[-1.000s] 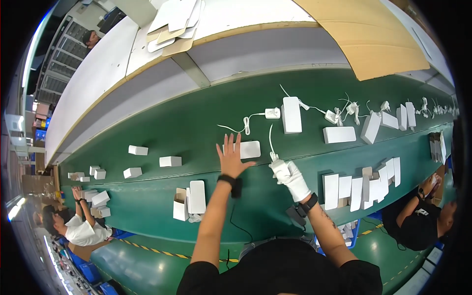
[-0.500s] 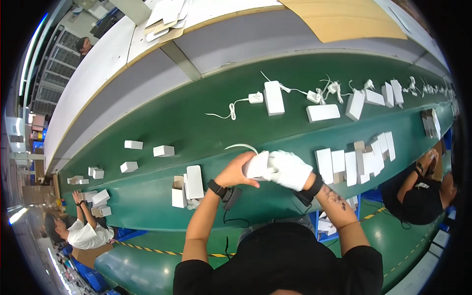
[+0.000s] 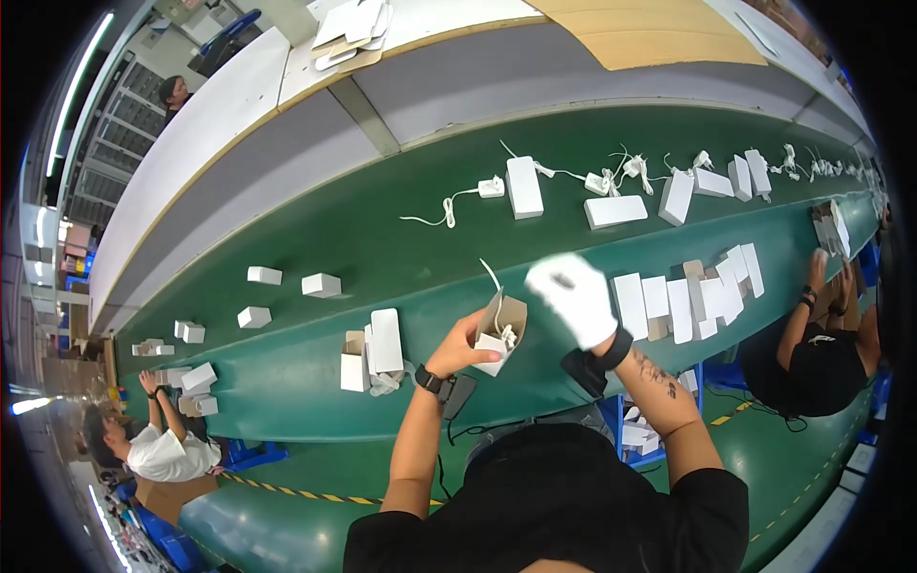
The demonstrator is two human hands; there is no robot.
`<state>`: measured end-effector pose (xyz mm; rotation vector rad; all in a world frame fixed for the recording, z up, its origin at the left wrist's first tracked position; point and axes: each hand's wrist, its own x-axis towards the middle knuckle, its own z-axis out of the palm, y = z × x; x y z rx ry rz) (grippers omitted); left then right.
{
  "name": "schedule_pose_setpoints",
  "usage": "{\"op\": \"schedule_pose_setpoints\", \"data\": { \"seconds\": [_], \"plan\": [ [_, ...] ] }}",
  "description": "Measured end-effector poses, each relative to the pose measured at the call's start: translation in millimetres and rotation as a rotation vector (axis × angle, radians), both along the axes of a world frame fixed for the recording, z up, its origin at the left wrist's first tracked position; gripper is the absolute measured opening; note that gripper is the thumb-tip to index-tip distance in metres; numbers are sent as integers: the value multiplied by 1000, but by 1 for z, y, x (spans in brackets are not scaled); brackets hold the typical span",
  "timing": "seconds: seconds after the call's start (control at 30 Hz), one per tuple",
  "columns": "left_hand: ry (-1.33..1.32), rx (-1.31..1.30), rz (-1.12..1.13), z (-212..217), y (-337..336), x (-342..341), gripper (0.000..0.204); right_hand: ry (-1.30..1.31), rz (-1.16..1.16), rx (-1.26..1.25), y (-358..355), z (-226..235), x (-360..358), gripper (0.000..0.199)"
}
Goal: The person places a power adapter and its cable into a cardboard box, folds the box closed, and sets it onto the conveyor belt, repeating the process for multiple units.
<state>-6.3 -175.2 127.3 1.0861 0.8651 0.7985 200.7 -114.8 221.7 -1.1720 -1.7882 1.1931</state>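
Note:
My left hand [image 3: 460,349] is closed round a small white box [image 3: 516,315] with its top open and flaps raised. Inside sits a white charger [image 3: 508,335], partly hidden by the box walls. A white cable [image 3: 491,274] sticks up out of the opening. My right hand [image 3: 576,298], in a white glove, is raised to the right of the box, apart from it. Motion smears its fingers, so whether it holds anything is unclear. Left of my left hand stand an upright open box [image 3: 353,369] and a closed white box [image 3: 386,339].
A row of white boxes [image 3: 629,304] lies right on the green bench. Along the far belt [image 3: 401,162] are more boxes and chargers with cables [image 3: 491,187]. Co-workers sit at the left [image 3: 172,444] and right [image 3: 812,368]. Loose card pieces [image 3: 351,27] lie on the shelf.
My gloved right hand has come off the box and moved right and up. My left hand has tilted the box, so its open top and the charger inside now show.

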Motion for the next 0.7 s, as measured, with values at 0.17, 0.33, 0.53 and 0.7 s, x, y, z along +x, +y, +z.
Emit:
{"op": "schedule_pose_setpoints", "data": {
  "seconds": [0.17,0.33,0.53,0.7],
  "plan": [
    [-311,-155,68,-26,-23,-1,92,235,207,-305,-3,-28,-11,23],
    [-610,-245,37,-17,-32,2,96,142,67,56,-14,8,-9,15],
    [-320,-208,261,-27,-45,15,95,-651,330,709,-27,20,-27,7],
    [-248,-78,47,-28,-35,11,96,-637,770,635,-24,0,-18,6]
  ]
}}
